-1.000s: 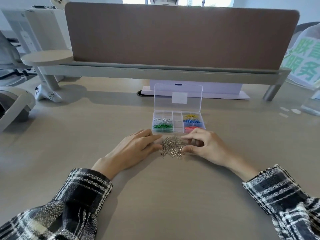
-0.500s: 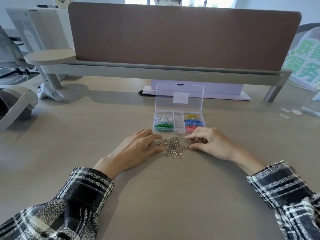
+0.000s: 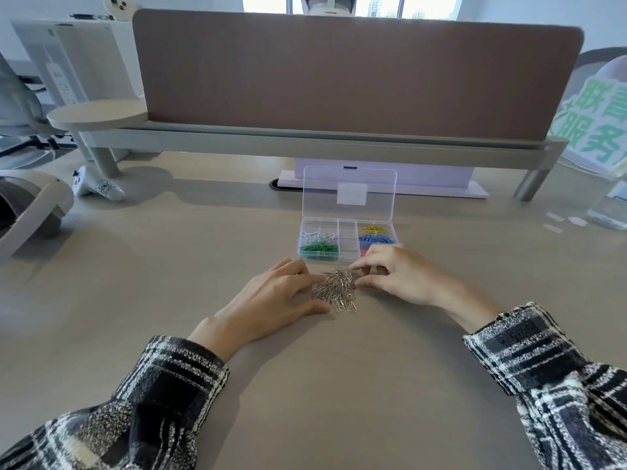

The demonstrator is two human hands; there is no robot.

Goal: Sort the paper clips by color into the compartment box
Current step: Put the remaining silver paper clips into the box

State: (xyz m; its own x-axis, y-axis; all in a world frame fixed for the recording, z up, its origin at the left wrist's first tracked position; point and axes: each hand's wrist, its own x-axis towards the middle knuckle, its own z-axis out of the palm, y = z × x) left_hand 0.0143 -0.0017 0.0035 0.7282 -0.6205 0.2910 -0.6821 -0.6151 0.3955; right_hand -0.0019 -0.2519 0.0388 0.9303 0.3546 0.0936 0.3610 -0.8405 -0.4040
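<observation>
My box (image 3: pixel 347 241) holds white clips (image 3: pixel 319 235), green clips (image 3: pixel 319 247), yellow clips (image 3: pixel 373 228) and blue clips (image 3: pixel 377 238), each colour apart. My left hand (image 3: pixel 271 300) lies flat against the silver pile (image 3: pixel 337 289); my right hand (image 3: pixel 397 276) pinches its edge.

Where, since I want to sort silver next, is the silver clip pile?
In the head view, the silver clip pile lies on the desk between the left hand and right hand, just nearer than the compartment box.

The person wears a long-sleeved plaid shirt in black, white and grey. The left sleeve (image 3: pixel 135 412) fills the lower left of the frame and the right sleeve (image 3: pixel 549 378) the lower right. Broad black bands cross speckled salt-and-pepper squares, with thin white stripes between them. Each sleeve ends in a straight cuff at the wrist. Pale cream patches show near the bottom left edge.
</observation>
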